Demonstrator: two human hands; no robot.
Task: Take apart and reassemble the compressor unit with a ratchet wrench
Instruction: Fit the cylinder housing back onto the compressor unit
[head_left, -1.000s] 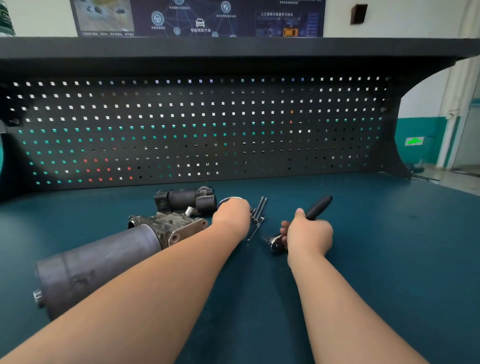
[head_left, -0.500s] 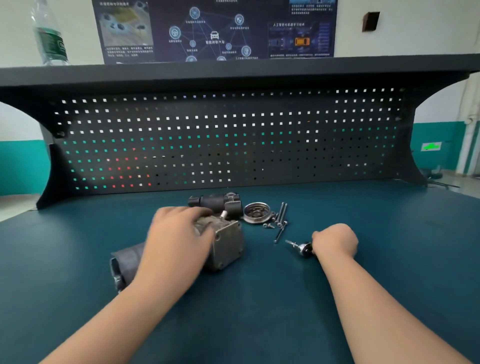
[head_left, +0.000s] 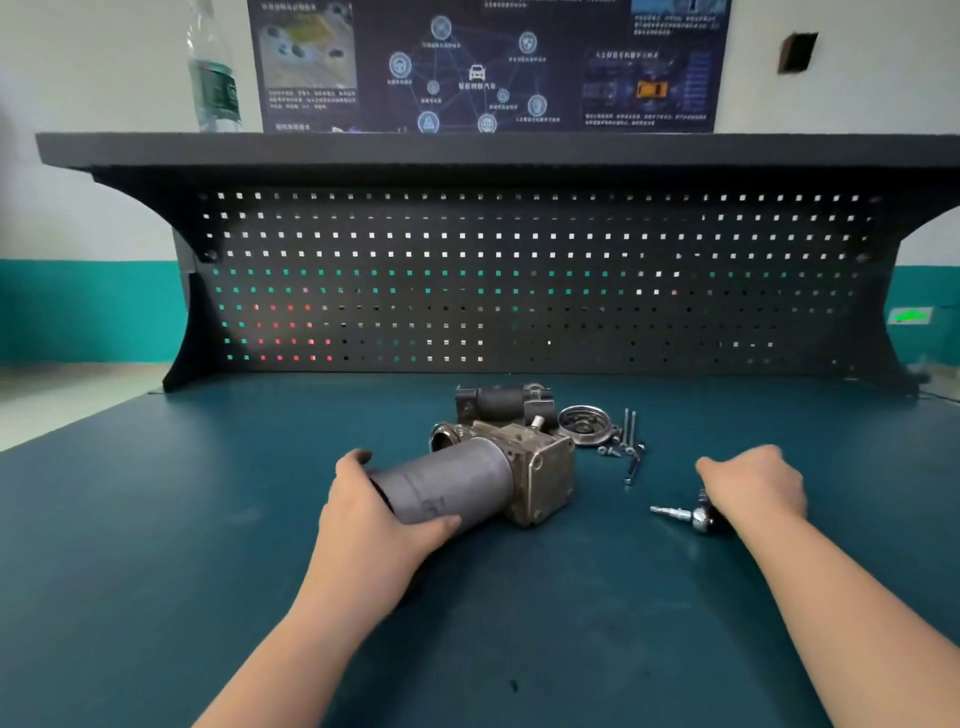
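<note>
The compressor unit (head_left: 488, 475), lying on the counter (head_left: 208, 519), is held at its cylinder end by the left hand (head_left: 371, 512), while the ratchet wrench (head_left: 693, 517) is enclosed in the right hand's (head_left: 753, 486) grip.

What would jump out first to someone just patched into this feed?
The compressor unit lying on its side mid-bench, the left hand holding the end of its grey cylinder. To its right, the right hand grips the ratchet wrench, chrome head pointing left. Behind them lie a round metal cover, long bolts and a dark detached part.
</note>
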